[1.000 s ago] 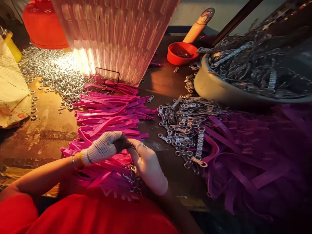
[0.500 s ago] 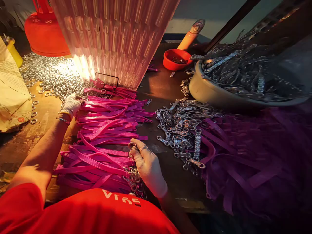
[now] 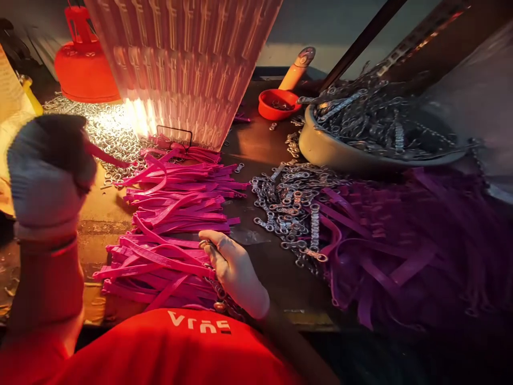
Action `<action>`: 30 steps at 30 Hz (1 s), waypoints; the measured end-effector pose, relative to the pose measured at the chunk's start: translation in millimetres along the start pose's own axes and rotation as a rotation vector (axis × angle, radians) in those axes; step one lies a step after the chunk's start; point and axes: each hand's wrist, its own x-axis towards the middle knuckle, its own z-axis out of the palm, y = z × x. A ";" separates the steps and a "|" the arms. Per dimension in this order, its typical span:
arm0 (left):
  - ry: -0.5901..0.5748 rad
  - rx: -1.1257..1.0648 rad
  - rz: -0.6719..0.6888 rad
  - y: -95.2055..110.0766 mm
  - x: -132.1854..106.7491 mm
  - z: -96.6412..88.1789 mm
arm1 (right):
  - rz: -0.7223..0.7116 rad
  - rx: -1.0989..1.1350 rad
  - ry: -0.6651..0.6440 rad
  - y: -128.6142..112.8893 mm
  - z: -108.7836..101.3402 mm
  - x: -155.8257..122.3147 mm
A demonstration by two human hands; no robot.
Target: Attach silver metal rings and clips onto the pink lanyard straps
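Observation:
Raised close to the camera at the left, my gloved left hand [image 3: 48, 174] is closed on the end of a pink strap [image 3: 108, 156]. That strap stretches rightward toward the heap of pink straps [image 3: 180, 208] on the worktable. Over the heap's near right side, my pale-gloved right hand [image 3: 240, 275] is closed in a pinch on a metal ring [image 3: 203, 244] at its fingertips. Below the right hand lie linked metal rings [image 3: 220, 306], partly covered by the palm; whether they join the pinched ring is hidden.
Behind the straps stands a translucent ribbed panel [image 3: 192, 64], beside a red lamp [image 3: 86, 72] above a pile of loose rings [image 3: 100, 125]. To the right are a red bowl [image 3: 276, 112], a tub [image 3: 340, 147] heaped with metal chain pieces [image 3: 280, 203], and dark purple straps [image 3: 393, 262].
My left hand has come up off the strap heap toward the camera, drawing a pink strap with it. The right hand stays near the same spot. The view has shifted slightly.

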 end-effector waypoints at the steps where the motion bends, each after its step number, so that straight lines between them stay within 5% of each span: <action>1: -0.092 -0.007 -0.032 -1.4 -20.2 4.9 | -0.009 -0.004 -0.004 -3.4 2.0 0.0; 6: -0.692 0.032 -0.379 -49.8 -94.4 29.6 | -0.054 -0.103 -0.018 -13.9 3.5 -4.4; 10: -0.743 0.052 -0.529 -80.4 -118.5 33.4 | -0.053 -0.376 -0.089 -15.8 -0.2 -11.9; 17: -0.802 -0.115 -0.781 -80.3 -132.1 33.9 | -0.087 -0.660 -0.139 -22.3 -0.9 -10.6; 20: -0.773 -0.089 -0.722 -79.7 -135.9 35.5 | -0.106 -0.649 -0.171 -23.5 -0.9 -9.4; 26: -0.914 0.316 -0.254 -81.8 -127.2 31.7 | -0.202 -0.829 -0.224 -17.2 4.3 -16.9; 30: -0.967 0.229 -0.368 -83.6 -125.4 33.1 | -0.238 -0.909 -0.262 -11.1 7.3 -18.3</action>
